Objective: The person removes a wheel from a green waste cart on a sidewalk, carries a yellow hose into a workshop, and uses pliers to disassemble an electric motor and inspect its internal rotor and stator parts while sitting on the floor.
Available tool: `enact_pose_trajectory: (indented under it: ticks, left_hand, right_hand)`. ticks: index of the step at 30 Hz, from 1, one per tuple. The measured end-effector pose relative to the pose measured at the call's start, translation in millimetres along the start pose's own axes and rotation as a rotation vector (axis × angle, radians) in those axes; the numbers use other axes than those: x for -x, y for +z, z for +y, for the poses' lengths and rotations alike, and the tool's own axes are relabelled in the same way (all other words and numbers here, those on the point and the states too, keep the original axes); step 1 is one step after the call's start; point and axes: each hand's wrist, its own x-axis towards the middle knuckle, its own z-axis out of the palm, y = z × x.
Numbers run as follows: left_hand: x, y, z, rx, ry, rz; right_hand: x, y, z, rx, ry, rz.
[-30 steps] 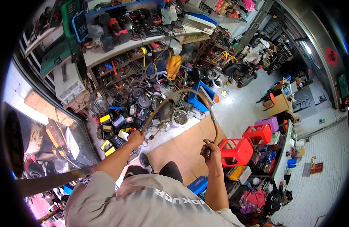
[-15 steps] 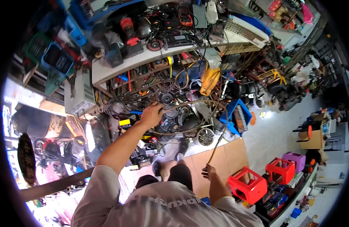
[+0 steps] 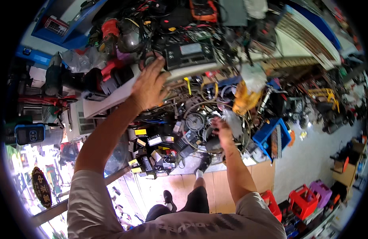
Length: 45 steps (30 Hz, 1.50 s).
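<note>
My left hand [image 3: 150, 81] is raised at the front edge of the cluttered white bench [image 3: 104, 102], fingers stretched out and apart, beside a black battery-like block [image 3: 190, 55] and a round disc tool [image 3: 147, 56] that it partly covers. I cannot tell if it touches them. My right hand [image 3: 221, 131] is over the heap of metal parts below the bench, fingers spread and empty, somewhat blurred. Around it a thin looped hose [image 3: 246, 141] lies on or just above the heap, near a round metal part [image 3: 194, 120].
A yellow bag [image 3: 244, 99] hangs below the bench. To the right are a blue crate [image 3: 263, 139] and red plastic stools [image 3: 301, 203]. Small boxes [image 3: 154, 140] are piled left of centre. My feet are by cardboard sheets [image 3: 222, 187]; a bright opening lies at lower left.
The hose loop I held with both hands is out of my grip at the heap. My left hand has moved up to the bench edge, and my right hand forward over the heap.
</note>
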Motion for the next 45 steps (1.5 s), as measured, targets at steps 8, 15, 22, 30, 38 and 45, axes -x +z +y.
enact_pose_trajectory:
  ticks: [8, 15, 22, 30, 38, 45]
  left_hand:
    - [-26.6, 7.8, -2.3, 0.04, 0.056, -0.114]
    - [-6.4, 1.1, -17.8, 0.106, 0.114, -0.051]
    - [-6.3, 23.0, -20.7, 0.167, 0.13, 0.205]
    - [-0.2, 27.2, -21.3, 0.323, 0.172, -0.005]
    - [-9.8, 26.5, -18.0, -0.117, 0.22, 0.058]
    - [0.1, 25.8, -17.0, -0.14, 0.167, 0.195]
  right_hand:
    - [-251.7, -38.9, -76.2, -0.164, -0.159, 0.154]
    - [-285.8, -25.9, -96.5, 0.602, -0.284, 0.227]
    - [-166.4, -22.4, -114.7, 1.259, -0.186, 0.262]
    - [-217.3, -36.3, -88.7, 1.304, -0.231, 0.289]
    - [-256.9, -59.9, -99.3, 1.148, -0.341, 0.331]
    - [-111.8, -99.2, 27.6, 0.313, -0.186, -0.115]
